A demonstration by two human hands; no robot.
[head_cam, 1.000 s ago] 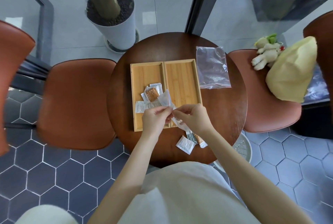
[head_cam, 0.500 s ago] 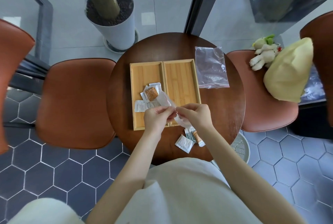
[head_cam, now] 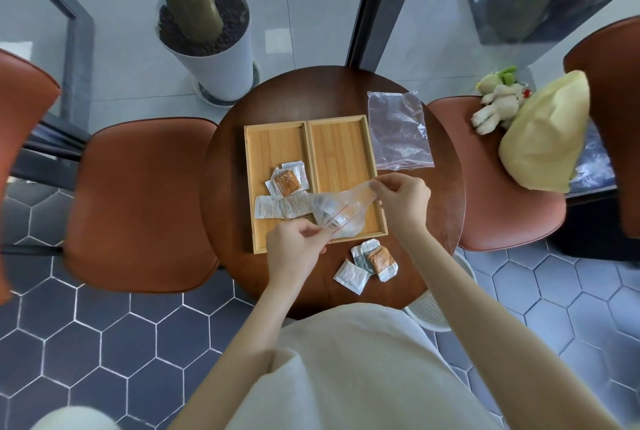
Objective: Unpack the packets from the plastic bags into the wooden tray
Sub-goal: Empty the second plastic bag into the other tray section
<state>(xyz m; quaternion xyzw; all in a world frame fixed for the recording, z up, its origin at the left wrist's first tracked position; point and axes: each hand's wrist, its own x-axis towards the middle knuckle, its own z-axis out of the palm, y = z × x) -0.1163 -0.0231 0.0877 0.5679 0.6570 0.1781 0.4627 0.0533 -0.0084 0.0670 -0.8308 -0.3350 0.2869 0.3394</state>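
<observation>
Packets, loose [head_cam: 373,263]: small cluster on the round table [head_cam: 443,215] at lower centre of frame, just below the tray's lower right corner, one orange-brown, the rest white. One white packet [head_cam: 351,276] sits slightly lower left of that cluster.

Left hand [head_cam: 294,249], centre frame below the tray: fingers pinched shut on the red-striped mouth end of a clear plastic bag [head_cam: 337,211].

Right hand [head_cam: 403,197], right of centre: thumb and fingers pinched on the other end of the same bag. Bag is stretched between both hands, slanting up to the right over the lower part of the tray's right compartment. Whether anything is left inside it, cannot tell.

Wooden tray [head_cam: 346,149], centre frame, two compartments. Left compartment holds a pile of packets [head_cam: 285,187], white ones plus an orange-brown one on top. Right compartment shows bare wood above the bag.

Second clear bag [head_cam: 398,132] lies flat on the table, upper right of the tray, just beside its edge.

Brown chairs [head_cam: 138,201] flank the table left and right. White planter [head_cam: 214,45] at upper centre-left, beyond the table.
</observation>
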